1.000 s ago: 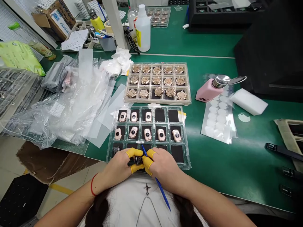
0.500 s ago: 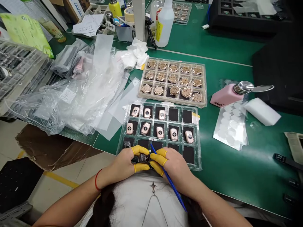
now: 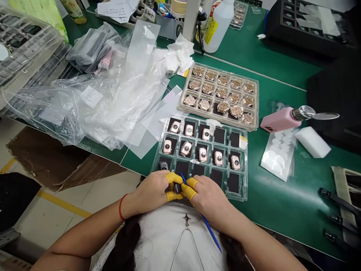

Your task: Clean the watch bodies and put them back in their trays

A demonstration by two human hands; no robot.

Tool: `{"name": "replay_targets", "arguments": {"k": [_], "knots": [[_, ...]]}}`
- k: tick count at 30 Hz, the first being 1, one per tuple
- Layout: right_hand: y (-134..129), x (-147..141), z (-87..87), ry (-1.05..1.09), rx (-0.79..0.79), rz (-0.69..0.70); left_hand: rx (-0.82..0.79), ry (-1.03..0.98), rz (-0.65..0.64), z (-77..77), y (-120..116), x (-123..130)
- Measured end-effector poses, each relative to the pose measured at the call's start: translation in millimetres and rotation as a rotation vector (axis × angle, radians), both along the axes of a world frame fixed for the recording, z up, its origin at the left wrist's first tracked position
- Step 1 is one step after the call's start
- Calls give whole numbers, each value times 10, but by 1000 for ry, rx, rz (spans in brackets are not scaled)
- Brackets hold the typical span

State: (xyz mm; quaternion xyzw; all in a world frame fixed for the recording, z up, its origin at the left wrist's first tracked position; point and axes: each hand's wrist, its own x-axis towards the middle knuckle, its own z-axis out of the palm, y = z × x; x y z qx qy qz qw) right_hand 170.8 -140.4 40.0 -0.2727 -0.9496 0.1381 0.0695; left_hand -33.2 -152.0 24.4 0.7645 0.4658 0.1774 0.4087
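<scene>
The left hand point(image 3: 149, 192) and right hand point(image 3: 210, 199), fingertips sheathed in yellow finger cots point(image 3: 173, 177), close from both sides to pinch a small dark watch case point(image 3: 177, 188) over the lower row of a clear compartment tray point(image 3: 246, 180); the right hand also grips a blue-handled pick point(image 3: 211, 229). Black-padded cells keep rose-gold watch cases point(image 3: 186, 148) separated, while a beige tray point(image 3: 220, 73) beyond seats round rose-gold watch backs point(image 3: 222, 107) singly.

Small dark watch body point(image 3: 177, 188) pinched between both hands

The left hand point(image 3: 149, 192) and right hand point(image 3: 210, 199), wearing yellow finger cots point(image 3: 172, 177), hold it edge-on, mostly hidden by the fingers. A slim blue pick point(image 3: 211, 233) lies tilted under the right palm, its tip rising past the watch body.
</scene>
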Motion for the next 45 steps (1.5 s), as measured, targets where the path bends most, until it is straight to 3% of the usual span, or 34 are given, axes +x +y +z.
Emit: {"name": "replay_targets", "arguments": {"k": [4,10,18,25,28,31,35,45], "knots": [[25,-58,-1,-27,-16,47,40,-25,-28,-30,-45,-58],[106,-125,-42,-35,-127,112,-30,-17,-35,-47,-59,-139],[112,-107,-152,187,-154,86,-64,-76,-50,-47,-54,-100],[138,-15,-81,344,-190,12,-140,-107,-88,14,-21,-86],[168,35,-49,546,-314,-82,-254,-199,-72,33,5,-82],[207,122,-47,721,-548,-188,-417,-320,22,40,38,-77],[237,229,-88,812,-772,-290,-552,-464,149,21,78,-62],[239,281,-163,817,-823,-269,-549,-557,194,3,70,-17]]}}
